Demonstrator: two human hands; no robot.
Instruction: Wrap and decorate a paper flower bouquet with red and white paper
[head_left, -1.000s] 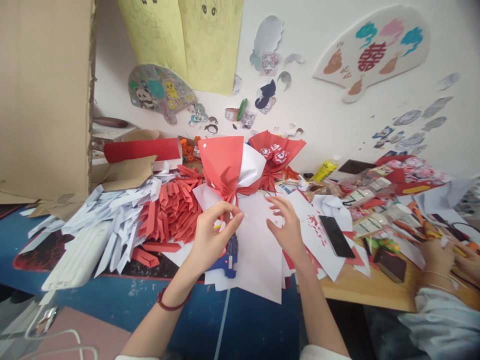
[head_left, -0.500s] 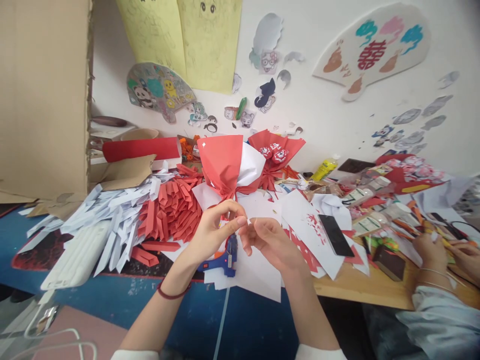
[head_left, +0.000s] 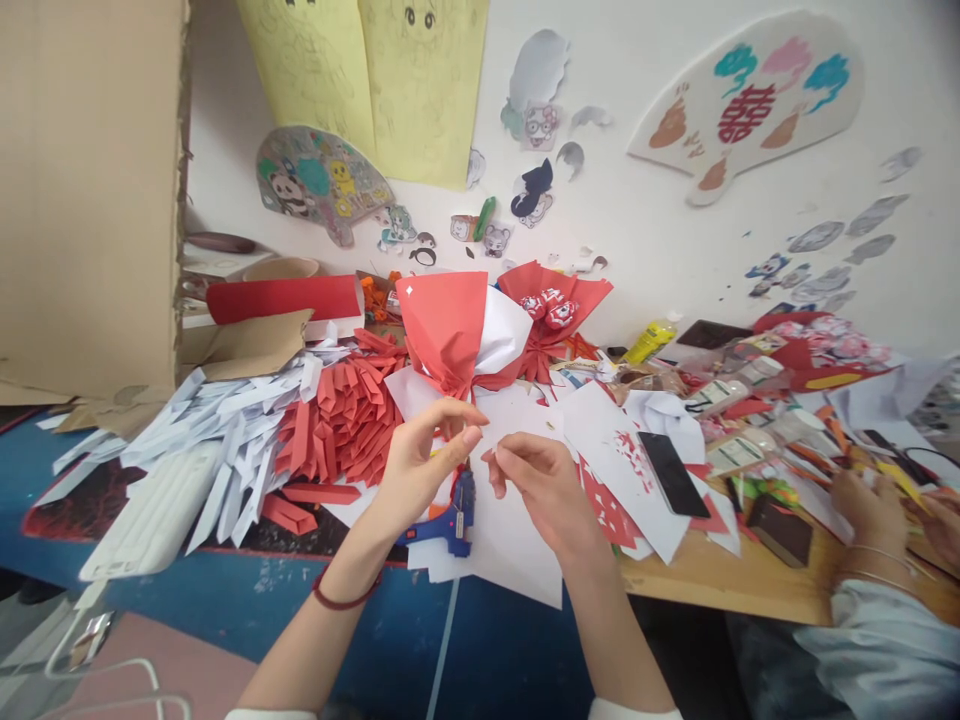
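Two hands (head_left: pixel 544 485) apart | glue gun (head_left: pixel 460 525) by left | red strips (head_left: pixel 341 420), phone (head_left: pixel 670 473) flanking

Reads 囍 (head_left: pixel 746 114), double happiness, in dark red.
Stands on the white fan (head_left: pixel 786 108), high on the wall (head_left: pixel 660 240) at right; printed too small to read on the label (head_left: pixel 460 524) of the blue glue gun (head_left: pixel 466 492).

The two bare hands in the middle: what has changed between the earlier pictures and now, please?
The right hand, first open and well apart, moved left up to the left hand, then drew slightly away; its fingers are now curled. Whether either holds something small, I cannot tell. The blue glue gun, red-and-white paper wrap and black phone stayed in place.
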